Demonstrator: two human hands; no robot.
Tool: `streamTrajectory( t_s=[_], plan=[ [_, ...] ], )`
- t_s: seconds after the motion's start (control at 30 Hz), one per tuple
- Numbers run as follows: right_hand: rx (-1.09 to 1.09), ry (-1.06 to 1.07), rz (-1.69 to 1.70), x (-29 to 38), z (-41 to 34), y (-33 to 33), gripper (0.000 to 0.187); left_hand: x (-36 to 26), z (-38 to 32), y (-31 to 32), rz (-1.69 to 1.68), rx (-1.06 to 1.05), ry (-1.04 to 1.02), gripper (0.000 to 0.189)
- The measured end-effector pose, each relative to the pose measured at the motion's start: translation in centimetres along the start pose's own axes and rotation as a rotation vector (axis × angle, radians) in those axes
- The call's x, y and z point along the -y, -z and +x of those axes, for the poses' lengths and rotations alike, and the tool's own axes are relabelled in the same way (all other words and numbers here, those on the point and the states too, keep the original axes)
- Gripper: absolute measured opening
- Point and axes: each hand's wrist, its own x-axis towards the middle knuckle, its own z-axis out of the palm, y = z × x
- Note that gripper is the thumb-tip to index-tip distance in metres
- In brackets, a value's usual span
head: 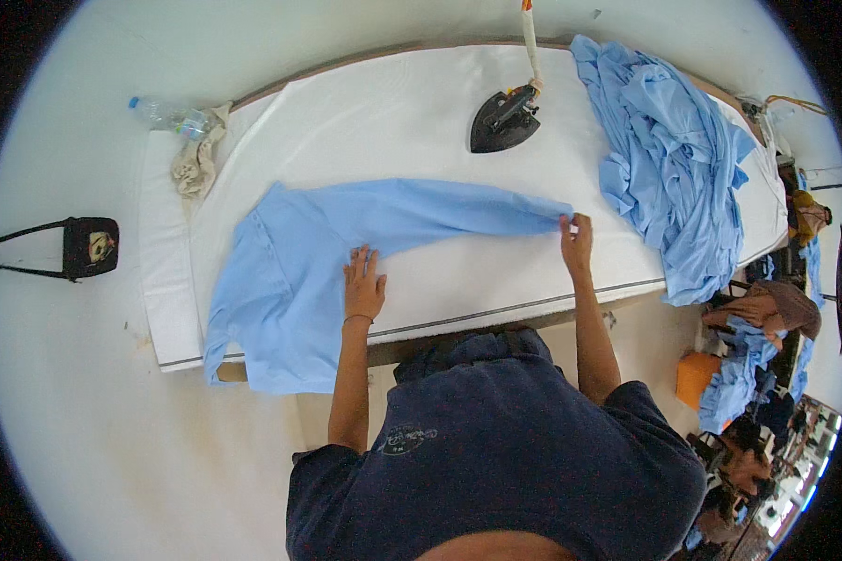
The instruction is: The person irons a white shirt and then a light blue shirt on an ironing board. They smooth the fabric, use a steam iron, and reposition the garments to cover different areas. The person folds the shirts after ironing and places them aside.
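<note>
A light blue shirt [274, 259] is spread over the white-covered ironing table [477, 273], its lower part hanging past the front edge. One sleeve stretches out to the right, fairly flat. My left hand [365, 286] presses on the cloth near the sleeve's underarm, palm down with the fingers slightly apart. At the far end of the sleeve, my right hand [577, 238] pinches the cuff between thumb and fingers. Beyond the sleeve, a black iron [505, 120] rests on the table, a pale wrapped hose or cord rising from its back.
A heap of blue garments [673, 154] covers the table's right end. On the far left corner lie a plastic bottle [172, 118] and a beige rag [198, 165]. A black bag [91, 247] is at far left. People and an orange container [697, 379] appear at right.
</note>
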Motion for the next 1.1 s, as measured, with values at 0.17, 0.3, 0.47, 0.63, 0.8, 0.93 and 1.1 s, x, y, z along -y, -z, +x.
streamTrajectory(
  t_s=[0.17,0.3,0.47,0.63,0.8,0.93,1.1],
  plan=[
    [0.030,-0.334,-0.138,3.2,7.6,1.2,0.044,1.0,-0.2,-0.3,0.018,0.034,0.019,0.065],
    [0.208,-0.318,-0.101,0.9,8.0,-0.1,0.045,0.3,0.2,-0.3,0.060,0.071,0.047,0.066],
    [0.178,-0.391,0.165,-2.4,2.8,0.7,0.044,0.9,0.0,-0.4,-0.036,0.008,-0.045,0.066],
    [0.226,-0.465,0.306,-1.3,-0.1,1.1,0.042,1.3,-0.3,-0.6,-0.003,-0.020,-0.024,0.064],
    [0.210,-0.522,0.657,-0.6,0.6,0.5,0.034,0.8,1.2,-0.6,0.014,0.007,0.059,0.066],
    [0.267,-0.423,0.872,3.5,4.3,0.1,0.027,1.4,1.0,-0.8,-0.001,-0.039,0.001,0.068],
    [0.271,-0.222,0.792,6.2,8.9,3.5,0.021,2.8,-0.1,0.6,-0.056,-0.034,0.045,0.075]
  ],
)
